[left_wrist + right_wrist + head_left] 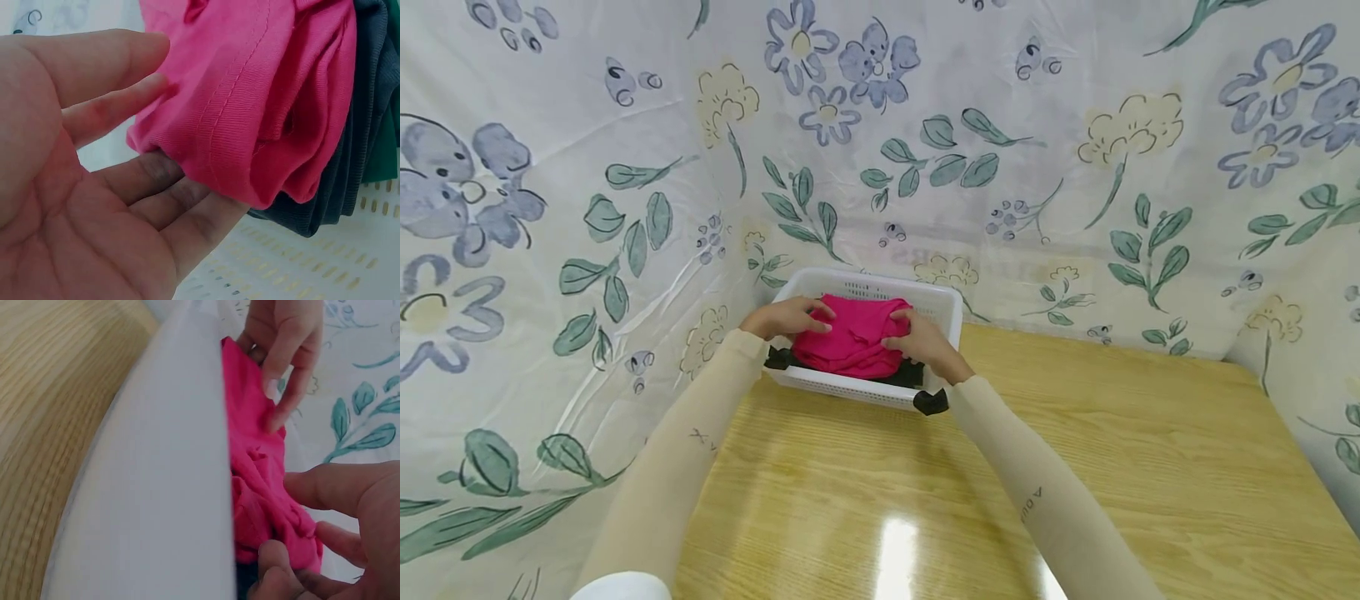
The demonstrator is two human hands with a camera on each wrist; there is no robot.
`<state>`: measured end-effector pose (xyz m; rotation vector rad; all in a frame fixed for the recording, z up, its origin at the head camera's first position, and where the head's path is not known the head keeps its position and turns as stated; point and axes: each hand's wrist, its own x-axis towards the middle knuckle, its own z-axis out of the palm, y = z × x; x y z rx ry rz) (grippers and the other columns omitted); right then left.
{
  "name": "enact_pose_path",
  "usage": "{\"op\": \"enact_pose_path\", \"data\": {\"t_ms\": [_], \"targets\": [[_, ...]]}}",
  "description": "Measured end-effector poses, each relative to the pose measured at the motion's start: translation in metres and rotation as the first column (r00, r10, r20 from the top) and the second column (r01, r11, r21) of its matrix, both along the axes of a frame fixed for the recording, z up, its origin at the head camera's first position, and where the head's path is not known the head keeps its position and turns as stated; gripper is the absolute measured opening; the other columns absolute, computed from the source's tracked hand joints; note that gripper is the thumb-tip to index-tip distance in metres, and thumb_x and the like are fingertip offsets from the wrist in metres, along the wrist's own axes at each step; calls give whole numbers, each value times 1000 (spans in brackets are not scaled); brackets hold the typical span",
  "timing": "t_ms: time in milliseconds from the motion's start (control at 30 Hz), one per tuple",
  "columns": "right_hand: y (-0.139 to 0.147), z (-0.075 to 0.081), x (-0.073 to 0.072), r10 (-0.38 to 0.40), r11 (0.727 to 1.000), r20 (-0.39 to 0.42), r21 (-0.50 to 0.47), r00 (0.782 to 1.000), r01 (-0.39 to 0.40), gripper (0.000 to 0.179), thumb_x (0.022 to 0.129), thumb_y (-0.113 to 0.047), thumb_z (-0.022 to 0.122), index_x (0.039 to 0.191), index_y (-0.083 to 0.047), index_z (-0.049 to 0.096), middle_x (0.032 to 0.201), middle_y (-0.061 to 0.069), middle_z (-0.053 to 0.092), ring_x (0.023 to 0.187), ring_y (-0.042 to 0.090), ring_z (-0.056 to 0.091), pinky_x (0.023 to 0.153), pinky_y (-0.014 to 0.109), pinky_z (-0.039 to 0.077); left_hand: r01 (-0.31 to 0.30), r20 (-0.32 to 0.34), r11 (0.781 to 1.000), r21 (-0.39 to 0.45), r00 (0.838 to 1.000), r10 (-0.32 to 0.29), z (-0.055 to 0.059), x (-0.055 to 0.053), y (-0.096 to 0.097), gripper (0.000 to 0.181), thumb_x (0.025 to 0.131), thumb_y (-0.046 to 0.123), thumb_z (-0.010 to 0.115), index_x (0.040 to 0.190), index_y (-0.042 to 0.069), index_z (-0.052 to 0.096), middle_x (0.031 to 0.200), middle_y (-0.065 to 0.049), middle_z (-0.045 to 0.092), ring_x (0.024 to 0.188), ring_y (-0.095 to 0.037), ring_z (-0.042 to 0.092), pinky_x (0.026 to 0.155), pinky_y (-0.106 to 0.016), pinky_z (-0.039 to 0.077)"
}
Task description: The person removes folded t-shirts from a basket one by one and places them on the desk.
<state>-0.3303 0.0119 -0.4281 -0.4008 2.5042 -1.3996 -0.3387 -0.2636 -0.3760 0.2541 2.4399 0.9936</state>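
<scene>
Both arms reach forward in beige sleeves (673, 467), one to each side, and both hands come over the basket (850, 388) from its near side. The left hand (790, 318) is at the basket's left end, the right hand (925, 340) at its right end, with the pink cloth (859, 333) between them, inside the basket.

The left grip is spread: the thumb stands apart from the lower fingers, which lie nearly straight under the cloth's edge, palm turned to it. The right grip has its digits at the cloth's other end, a lower finger bent at the near side of it; I cannot tell whether they pinch it.

Under the pink cloth, in the basket, lies dark cloth (369, 94), and beside that a strip of green cloth (380, 150) shows in the left wrist view. Black pieces (931, 402) sit at the basket's two near corners. The basket's near wall cuts off part of the pink cloth in the right wrist view. A flowered sheet (940, 208) hangs close behind the basket and along its left. The desk (1075, 400) spreads out in front of the basket and to its right.
</scene>
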Motion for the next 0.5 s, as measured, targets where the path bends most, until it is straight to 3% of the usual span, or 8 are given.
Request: {"op": "enact_pose_path", "data": {"t_ms": [67, 200, 300, 500], "targets": [[0, 0, -2, 5, 1000, 14, -25, 1000, -5, 61, 94, -20, 76, 149, -13, 49, 119, 16, 60, 90, 25, 61, 70, 35, 55, -4, -13, 1000, -9, 1000, 4, -2, -2, 0, 43, 104, 17, 61, 142, -1, 54, 141, -21, 48, 110, -26, 52, 92, -42, 51], [-3, -2, -1, 9, 999, -6, -34, 1000, -9, 63, 92, -19, 78, 148, -14, 51, 116, 14, 58, 93, 23, 57, 71, 35, 56, 4, -36, 1000, -12, 999, -5, -8, -6, -1, 37, 101, 15, 65, 133, -3, 61, 125, -17, 55, 99, -22, 50, 80, -32, 48], [-7, -3, 1, -3, 1000, -40, -17, 999, 2, 62, 93, -20, 78, 148, -14, 51, 116, 15, 59, 99, 27, 57, 81, 37, 54, 17, -55, 1000, -13, 998, -18, -13, -9, -2, 36, 99, 13, 68, 130, -5, 62, 125, -17, 55, 103, -22, 46, 80, -30, 44], [-11, 0, 2, -30, 999, -52, -21, 998, 29, 61, 93, -23, 77, 148, -13, 51, 147, 14, 53, 134, 31, 48, 111, 47, 41, 13, -85, 999, -35, 996, -16, -13, -12, 3, 38, 98, 13, 68, 131, -5, 62, 137, -22, 53, 122, -31, 42, 96, -38, 42]]}}
